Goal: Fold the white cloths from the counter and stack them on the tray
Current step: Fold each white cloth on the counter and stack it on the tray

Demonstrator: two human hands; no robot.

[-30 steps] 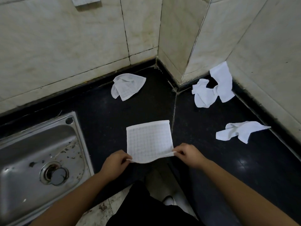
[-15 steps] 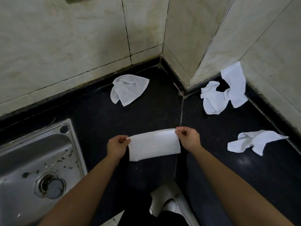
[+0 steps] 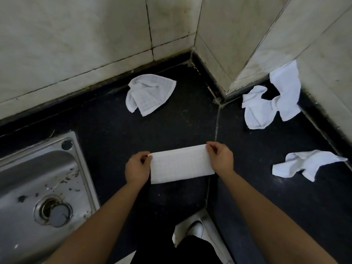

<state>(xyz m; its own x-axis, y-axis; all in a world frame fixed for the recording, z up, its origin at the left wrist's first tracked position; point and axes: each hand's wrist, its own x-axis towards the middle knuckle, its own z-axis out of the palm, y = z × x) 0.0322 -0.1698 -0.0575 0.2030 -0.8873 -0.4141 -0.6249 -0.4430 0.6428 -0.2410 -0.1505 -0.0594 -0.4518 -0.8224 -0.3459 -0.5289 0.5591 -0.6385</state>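
Note:
A white checked cloth [image 3: 181,164], folded in half into a long strip, lies on the black counter [image 3: 114,134] in front of me. My left hand [image 3: 137,168] pinches its far left corner and my right hand [image 3: 221,159] pinches its far right corner. Three crumpled white cloths lie further off: one [image 3: 150,94] near the back wall, one [image 3: 272,103] in the right corner, partly leaning on the wall, and one [image 3: 306,164] at the right. No tray is in view.
A steel sink [image 3: 38,197] with a drain plug is set into the counter at the left. Tiled walls [image 3: 95,44] close the counter at the back and right. Below the counter's front edge I see the floor and a white shoe [image 3: 196,228].
Both hands lifted the near edge of the flat cloth and carried it forward onto the far edge, folding it in half. The fold now lies pressed down on the counter.

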